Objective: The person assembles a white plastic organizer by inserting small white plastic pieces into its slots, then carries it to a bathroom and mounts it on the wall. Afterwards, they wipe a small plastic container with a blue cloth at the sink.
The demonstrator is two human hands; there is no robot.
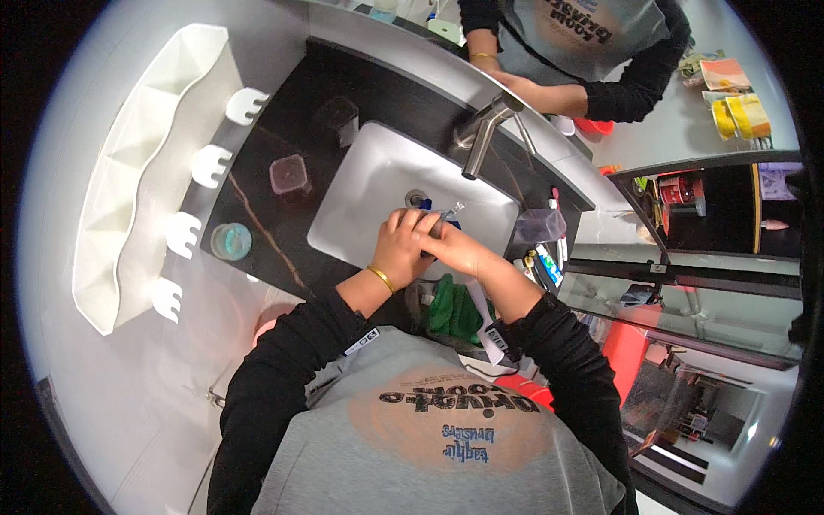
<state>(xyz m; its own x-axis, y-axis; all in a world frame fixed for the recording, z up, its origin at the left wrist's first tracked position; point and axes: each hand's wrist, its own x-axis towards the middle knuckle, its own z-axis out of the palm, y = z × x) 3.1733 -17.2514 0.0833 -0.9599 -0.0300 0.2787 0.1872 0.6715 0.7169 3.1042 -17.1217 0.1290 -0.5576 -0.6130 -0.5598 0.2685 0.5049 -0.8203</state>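
Observation:
Over the white sink (343,202), my left hand (400,251) and my right hand (459,251) meet with fingers closed round a small dark, rounded thing (439,228). The fingers cover most of it, so its kind does not show. Bits of blue (425,204) appear just beyond my fingers, near the drain (415,196). A clear glint, perhaps water, lies by the far side of my right hand. Above the basin's far right edge hangs the metal faucet (485,137). A gold bangle (380,279) circles my left wrist.
Clear plastic tubs (290,177) and a round jar with turquoise contents (231,241) stand left on the black counter (257,202). To the right are a clear cup (541,226) and a toothpaste tube (548,264). Green cloth (453,311) lies below my wrists. A mirror rises behind.

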